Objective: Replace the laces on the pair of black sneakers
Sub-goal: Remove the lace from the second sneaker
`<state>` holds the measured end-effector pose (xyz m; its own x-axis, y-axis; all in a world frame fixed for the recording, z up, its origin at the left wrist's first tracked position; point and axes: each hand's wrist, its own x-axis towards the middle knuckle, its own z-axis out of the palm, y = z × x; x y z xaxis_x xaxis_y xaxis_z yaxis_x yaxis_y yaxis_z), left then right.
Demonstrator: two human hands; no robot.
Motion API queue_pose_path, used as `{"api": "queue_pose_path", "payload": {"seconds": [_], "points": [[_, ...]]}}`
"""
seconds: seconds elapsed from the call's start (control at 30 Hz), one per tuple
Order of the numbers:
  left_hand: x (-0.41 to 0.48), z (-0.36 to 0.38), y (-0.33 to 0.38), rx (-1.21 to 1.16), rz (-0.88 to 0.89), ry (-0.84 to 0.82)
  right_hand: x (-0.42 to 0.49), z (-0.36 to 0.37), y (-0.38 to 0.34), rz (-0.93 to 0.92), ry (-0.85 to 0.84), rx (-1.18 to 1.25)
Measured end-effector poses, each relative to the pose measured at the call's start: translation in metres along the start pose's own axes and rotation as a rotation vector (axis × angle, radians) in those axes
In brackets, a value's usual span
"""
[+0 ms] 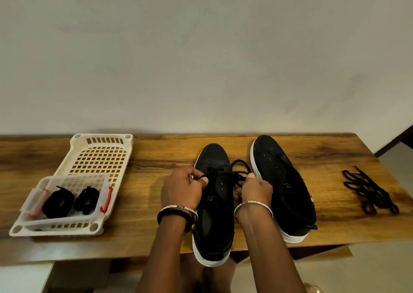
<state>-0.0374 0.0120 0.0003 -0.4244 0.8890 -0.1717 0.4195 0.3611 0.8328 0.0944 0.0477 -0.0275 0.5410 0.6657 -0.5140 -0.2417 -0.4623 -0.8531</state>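
While the left sneaker (212,221) and right sneaker (288,194) sit on a wooden counter (161,158) by a plain wall (201,58), there's one loose lace bundle (368,192) far right and two rolled laces (58,203) in a clear box (73,178) on one white tray (100,156). Left hand (183,185) and right hand (257,187) each pinch the left sneaker's lace (234,176) with curled fingers.

One wooden table (156,156) carries two sneakers, the left sneaker (214,216) in the lower middle of the frame and the right sneaker (279,172) beside it. Two hands, the left hand (182,186) and the right hand (256,188), share one lace (240,166). At lower left are one white tray (100,154), one clear box (67,177) and two lace coils, a larger coil (57,204) and a smaller coil (86,200); at right lies one loose heap of laces (368,192).
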Motion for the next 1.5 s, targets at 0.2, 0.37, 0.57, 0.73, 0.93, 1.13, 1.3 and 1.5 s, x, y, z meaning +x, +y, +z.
{"api": "queue_pose_path", "payload": {"seconds": [0.2,0.37,0.57,0.73,0.93,1.13,1.3,1.5], "points": [[0.001,0.001,-0.002,0.003,0.012,-0.005,-0.016,-0.006,-0.009,-0.594,-0.080,-0.466],[0.002,0.002,-0.003,0.004,0.014,-0.007,-0.020,0.002,-0.001,-0.813,-0.306,-0.830],[0.004,0.004,-0.007,-0.011,0.017,-0.007,-0.014,-0.003,-0.007,-0.599,-0.171,-0.422],[0.004,0.006,-0.007,-0.009,0.063,0.014,-0.006,-0.013,-0.015,-0.401,-0.037,-0.412],[-0.002,0.012,0.000,0.197,0.306,0.041,-0.026,-0.022,-0.025,-0.660,-0.117,-0.765],[0.000,0.017,-0.002,0.389,0.351,-0.026,-0.021,-0.030,-0.026,-0.597,-0.654,-0.768],[0.000,0.017,-0.001,0.423,0.376,0.013,-0.016,-0.038,-0.024,-0.648,-0.735,-0.916],[-0.001,0.018,0.000,0.434,0.369,0.055,-0.015,-0.031,-0.020,-0.664,-0.630,-0.763]]}}
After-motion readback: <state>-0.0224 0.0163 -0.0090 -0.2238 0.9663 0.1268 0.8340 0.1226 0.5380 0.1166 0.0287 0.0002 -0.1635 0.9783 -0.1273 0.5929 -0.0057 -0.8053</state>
